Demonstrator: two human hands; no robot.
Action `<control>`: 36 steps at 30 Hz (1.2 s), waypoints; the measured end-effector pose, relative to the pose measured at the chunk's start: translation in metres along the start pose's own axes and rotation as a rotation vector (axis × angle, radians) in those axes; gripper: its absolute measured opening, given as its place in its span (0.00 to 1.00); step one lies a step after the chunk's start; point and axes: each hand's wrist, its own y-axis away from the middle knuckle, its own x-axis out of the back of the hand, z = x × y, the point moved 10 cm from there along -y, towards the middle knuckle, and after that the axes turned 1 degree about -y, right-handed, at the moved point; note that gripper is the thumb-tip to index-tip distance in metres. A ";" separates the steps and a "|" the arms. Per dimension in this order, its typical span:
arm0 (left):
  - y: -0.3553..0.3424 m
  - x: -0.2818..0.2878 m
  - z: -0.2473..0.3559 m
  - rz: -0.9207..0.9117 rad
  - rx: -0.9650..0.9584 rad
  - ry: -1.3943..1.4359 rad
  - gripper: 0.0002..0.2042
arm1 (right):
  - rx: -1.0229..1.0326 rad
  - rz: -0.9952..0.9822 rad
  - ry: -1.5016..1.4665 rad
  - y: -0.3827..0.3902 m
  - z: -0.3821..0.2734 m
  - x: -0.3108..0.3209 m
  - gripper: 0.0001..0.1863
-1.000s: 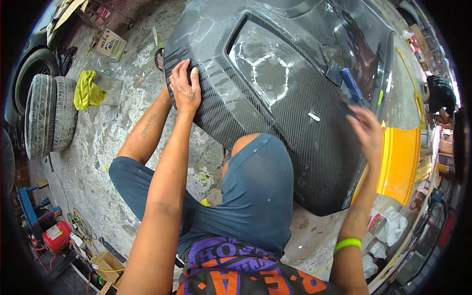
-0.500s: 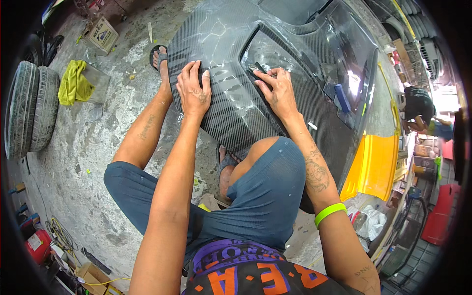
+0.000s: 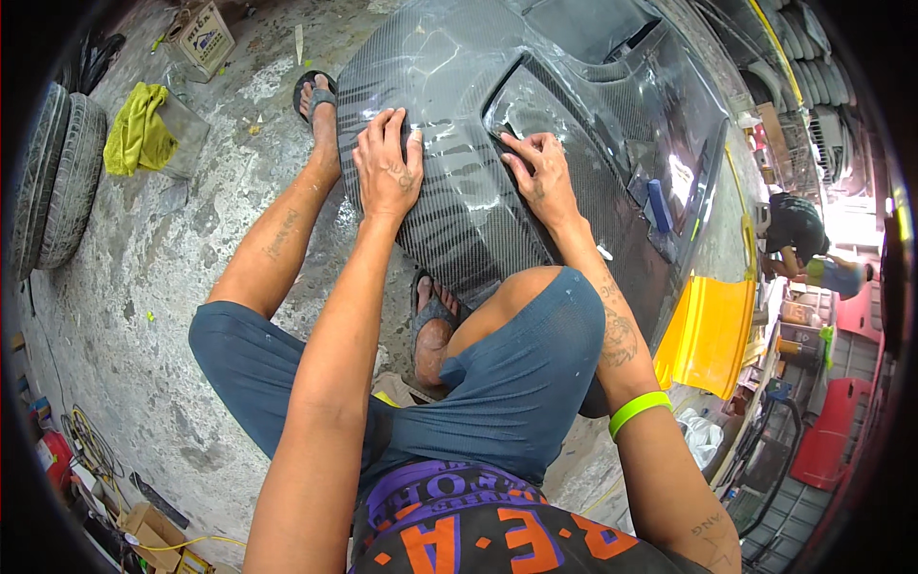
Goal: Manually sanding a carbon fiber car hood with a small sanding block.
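A large glossy carbon-fibre panel (image 3: 459, 182), dark with streaks of reflected light, leans before my knees. Flat on its rounded left part rests my left hand (image 3: 388, 172), fingers stretched out and holding nothing. My right hand (image 3: 545, 177) pinches a small thin dark piece (image 3: 504, 132) between thumb and fingers. It presses this piece near the corner of the raised-edge recess (image 3: 535, 96) in the panel. What the piece is made of I cannot make out. Farther right on the panel lie a blue block (image 3: 660, 206) and a small white piece (image 3: 604, 253).
Two tyres (image 3: 75, 182) stand at the left, near a yellow-green cloth (image 3: 140, 129) and a cardboard box (image 3: 201, 40). A yellow panel (image 3: 710, 335) lies right of the carbon panel. Another person (image 3: 798, 230) bends over at the far right. Cables (image 3: 88, 445) lie lower left.
The whole view has shifted slightly. My right hand has slid a little toward the recess corner with the dark piece. My left hand stays at about the same spot on the panel.
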 end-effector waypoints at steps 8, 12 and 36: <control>0.001 0.001 -0.001 0.035 -0.029 0.004 0.22 | 0.012 0.005 -0.071 0.020 -0.001 0.000 0.18; -0.002 0.001 0.001 0.033 -0.033 0.044 0.22 | 0.054 0.026 -0.047 -0.012 0.000 0.001 0.17; 0.004 0.008 -0.011 0.042 -0.004 0.057 0.21 | -0.024 -0.091 -0.060 0.004 -0.010 -0.009 0.17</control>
